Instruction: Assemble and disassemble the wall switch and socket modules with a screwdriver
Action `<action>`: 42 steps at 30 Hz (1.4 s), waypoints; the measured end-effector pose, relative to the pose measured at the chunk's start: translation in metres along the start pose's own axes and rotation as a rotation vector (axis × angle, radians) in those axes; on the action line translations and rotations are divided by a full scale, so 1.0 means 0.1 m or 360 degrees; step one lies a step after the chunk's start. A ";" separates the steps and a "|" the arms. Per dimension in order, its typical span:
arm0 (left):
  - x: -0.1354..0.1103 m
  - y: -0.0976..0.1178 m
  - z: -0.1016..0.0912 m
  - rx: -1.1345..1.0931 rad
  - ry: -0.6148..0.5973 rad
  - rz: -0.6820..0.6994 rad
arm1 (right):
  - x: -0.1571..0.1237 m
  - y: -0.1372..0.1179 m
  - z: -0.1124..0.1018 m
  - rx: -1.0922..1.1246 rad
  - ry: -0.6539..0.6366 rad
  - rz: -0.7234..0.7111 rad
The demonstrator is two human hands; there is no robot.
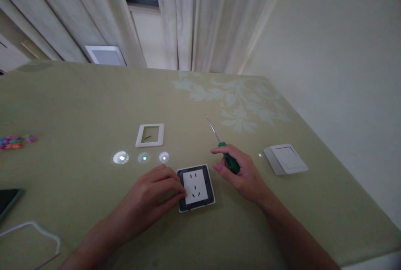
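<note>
A wall socket [196,187] with a white slotted face and a dark surround sits on a white box on the table. At its left edge is my left hand [159,193], fingers drawn together and the tips on the socket; anything small between them is hidden. My right hand [236,170] is closed around the green handle of a screwdriver [231,163], to the right of the socket. Its metal shaft points away and up to the left, clear of the socket. Beyond my left hand lies a white cover frame [149,145], with a small dark screw-like piece [148,137] inside its opening.
A white wall switch on a box [286,160] stands at the right. On the left are colourful small items [14,142], a dark flat object [8,201] and a white cable [46,233]. The table [94,107] meets a wall on the right; curtains hang behind it.
</note>
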State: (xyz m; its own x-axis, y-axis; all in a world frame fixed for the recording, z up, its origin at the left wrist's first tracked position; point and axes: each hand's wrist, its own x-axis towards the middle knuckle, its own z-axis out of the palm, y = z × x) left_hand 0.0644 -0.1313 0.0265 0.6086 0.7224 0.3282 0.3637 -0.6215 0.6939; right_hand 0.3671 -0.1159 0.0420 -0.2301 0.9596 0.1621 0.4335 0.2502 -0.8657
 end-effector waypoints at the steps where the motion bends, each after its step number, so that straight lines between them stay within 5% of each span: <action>1: 0.00 0.00 0.00 -0.0006 -0.0011 0.0003 | 0.00 0.00 0.00 -0.0001 0.0004 0.0004; 16: 0.02 0.02 -0.02 -0.0036 -0.0031 0.0004 | 0.01 -0.02 0.00 0.0021 0.0007 0.0019; 35: 0.05 0.08 -0.02 -0.0226 -0.0112 -0.0315 | 0.00 -0.03 0.00 0.0030 0.0006 -0.0012; 42: 0.07 0.07 -0.08 -0.0172 0.0002 -0.0316 | -0.01 -0.03 0.00 0.0042 0.0013 -0.0015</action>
State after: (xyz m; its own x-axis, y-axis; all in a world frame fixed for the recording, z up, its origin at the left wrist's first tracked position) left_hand 0.0658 -0.1282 0.0386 0.5314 0.8280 0.1791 0.3987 -0.4310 0.8095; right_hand 0.3664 -0.1173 0.0441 -0.2267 0.9583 0.1741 0.4082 0.2558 -0.8763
